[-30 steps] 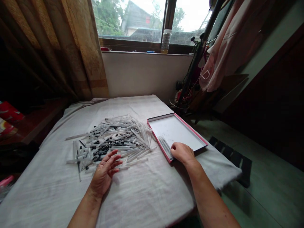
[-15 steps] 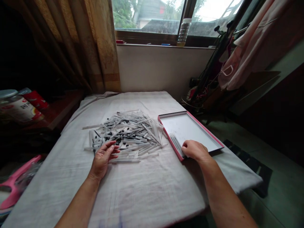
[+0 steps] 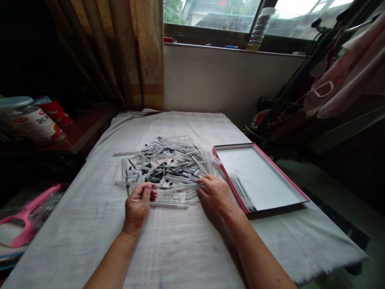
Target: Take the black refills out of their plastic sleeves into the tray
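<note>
A heap of clear plastic tubes and small black caps (image 3: 168,164) lies in the middle of a white cloth-covered table (image 3: 180,241). My left hand (image 3: 138,204) rests at the heap's near left edge, fingers curled and pinched on a small piece I cannot make out. My right hand (image 3: 215,193) lies at the heap's near right edge, fingers bent down onto the tubes. To the right sits a shallow white tray with a pink rim (image 3: 279,176); a few finished tubes (image 3: 242,192) lie along its near left side.
A curtain (image 3: 144,52) hangs at the back left beside a window sill with a bottle (image 3: 258,30). Jars (image 3: 27,118) stand on a dark shelf at the left. A pink plastic object (image 3: 28,224) lies at the lower left. Clothes and a stand crowd the right.
My right hand left the tray's near corner and moved left to the heap. My left hand curled its fingers at the heap's edge. The camera turned left and tilted down.
</note>
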A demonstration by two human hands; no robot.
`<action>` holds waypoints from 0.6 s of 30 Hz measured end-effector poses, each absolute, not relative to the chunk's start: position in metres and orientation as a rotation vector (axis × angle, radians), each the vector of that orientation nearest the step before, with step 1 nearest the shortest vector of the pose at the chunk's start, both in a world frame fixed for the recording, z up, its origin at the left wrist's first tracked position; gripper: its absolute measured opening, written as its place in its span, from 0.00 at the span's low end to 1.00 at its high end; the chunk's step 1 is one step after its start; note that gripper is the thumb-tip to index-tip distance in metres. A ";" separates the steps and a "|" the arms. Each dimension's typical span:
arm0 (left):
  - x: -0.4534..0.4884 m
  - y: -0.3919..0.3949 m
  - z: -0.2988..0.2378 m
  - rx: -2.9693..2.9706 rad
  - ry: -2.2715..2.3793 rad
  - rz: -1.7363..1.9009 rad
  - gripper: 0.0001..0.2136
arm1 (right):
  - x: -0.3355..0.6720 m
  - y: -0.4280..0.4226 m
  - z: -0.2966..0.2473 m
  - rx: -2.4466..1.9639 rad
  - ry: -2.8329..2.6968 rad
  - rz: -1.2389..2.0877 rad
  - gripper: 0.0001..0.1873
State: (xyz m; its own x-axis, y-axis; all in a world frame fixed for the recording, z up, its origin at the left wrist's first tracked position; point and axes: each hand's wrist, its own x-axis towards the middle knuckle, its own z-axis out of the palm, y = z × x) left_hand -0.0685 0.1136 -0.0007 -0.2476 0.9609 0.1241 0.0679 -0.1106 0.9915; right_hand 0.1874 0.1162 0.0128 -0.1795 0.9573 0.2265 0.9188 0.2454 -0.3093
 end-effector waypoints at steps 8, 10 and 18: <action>-0.066 0.098 -0.009 1.576 1.442 1.322 0.08 | 0.195 0.111 -0.013 -1.379 -1.951 0.093 0.06; -0.067 0.096 -0.008 1.667 1.440 1.296 0.05 | 0.191 0.108 -0.011 -1.319 -1.913 0.123 0.07; -0.064 0.099 -0.008 1.830 1.410 1.288 0.05 | 0.168 0.098 -0.003 -1.090 -2.037 0.302 0.07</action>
State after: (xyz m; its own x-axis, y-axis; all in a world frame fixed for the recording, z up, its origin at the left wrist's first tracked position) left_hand -0.0638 0.0992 -0.0080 0.0203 0.9250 0.3794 0.4614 -0.3453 0.8173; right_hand 0.1682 0.0982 -0.0028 -0.3184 0.7846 0.5320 0.5964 0.6020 -0.5309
